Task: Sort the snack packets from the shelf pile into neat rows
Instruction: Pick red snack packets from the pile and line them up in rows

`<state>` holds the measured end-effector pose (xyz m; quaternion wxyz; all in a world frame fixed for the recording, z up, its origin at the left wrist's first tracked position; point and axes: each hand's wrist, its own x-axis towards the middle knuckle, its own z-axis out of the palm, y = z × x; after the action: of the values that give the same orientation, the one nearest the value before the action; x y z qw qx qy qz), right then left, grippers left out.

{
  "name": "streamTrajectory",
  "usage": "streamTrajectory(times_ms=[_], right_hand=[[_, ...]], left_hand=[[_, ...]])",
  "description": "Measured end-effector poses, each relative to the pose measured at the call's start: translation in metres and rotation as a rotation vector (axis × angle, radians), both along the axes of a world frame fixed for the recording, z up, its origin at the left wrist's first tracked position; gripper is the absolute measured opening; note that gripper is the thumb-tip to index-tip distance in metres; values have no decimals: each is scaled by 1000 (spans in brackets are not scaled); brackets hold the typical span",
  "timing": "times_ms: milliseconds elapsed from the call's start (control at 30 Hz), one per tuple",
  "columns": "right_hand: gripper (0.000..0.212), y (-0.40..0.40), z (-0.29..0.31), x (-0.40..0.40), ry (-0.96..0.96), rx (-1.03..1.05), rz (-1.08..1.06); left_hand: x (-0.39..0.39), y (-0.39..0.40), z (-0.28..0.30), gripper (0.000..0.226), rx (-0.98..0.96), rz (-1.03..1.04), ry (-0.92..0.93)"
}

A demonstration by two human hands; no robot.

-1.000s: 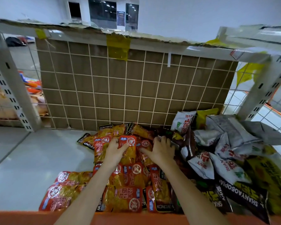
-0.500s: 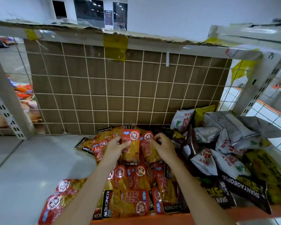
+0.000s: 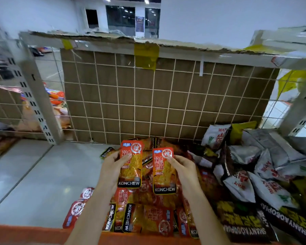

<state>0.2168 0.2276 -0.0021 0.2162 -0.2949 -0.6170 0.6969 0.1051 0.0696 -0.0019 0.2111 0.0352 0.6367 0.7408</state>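
Fingers [image 3: 126, 157] of the left hand [image 3: 111, 171] now clamped on one red-and-orange KONCHEW packet [image 3: 131, 167], thumb across its face, rest curled behind. Lifted clear of the KONCHEW pile [image 3: 148, 214], label upright, just left of its twin. A second ago pressed flat among the heap; half a second ago only starting to peel free.

Right of that, a second KONCHEW packet [image 3: 164, 172] held the same way by the right hand [image 3: 184, 168], thumb on the front, sitting a touch lower than the first. Both raised above the pile and squared face-up, side by side, near but not touching.

Meaning for the task, as a judgement: two matching packets picked and oriented, ready to go down as a pair. Rows not yet formed; remaining red packets below the held pair overlapping at mixed angles, some sideways along the front edge of the shelf [image 3: 34, 183]. Bare shelf surface well left of the pile looks the likely spot to lay them.

Further right of the pile, a separate jumble of white and silver bags [image 3: 244, 184] and black-and-yellow bags [image 3: 242, 221], untouched and still to be sorted. Behind the pile, the wire grid backed with cardboard [image 3: 148, 106].
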Motion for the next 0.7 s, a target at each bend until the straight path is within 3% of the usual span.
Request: streamTrajectory(times_ms=[133,300,467,700], right_hand=[[11,-23,-13,-3,-23,-78,129],[20,-59,-26,-17,-8,-33,280],[17,-116,-35,-26,-13,-115,495],[14,-204,-47,-27,0,-208,719]], left_hand=[[19,-39,-8,9,55,156,-53],[49,-89,-20,13,106,412,-67],[88,-145,-28,11,93,713,-71],[136,-229,-39,7,86,904,-85]])
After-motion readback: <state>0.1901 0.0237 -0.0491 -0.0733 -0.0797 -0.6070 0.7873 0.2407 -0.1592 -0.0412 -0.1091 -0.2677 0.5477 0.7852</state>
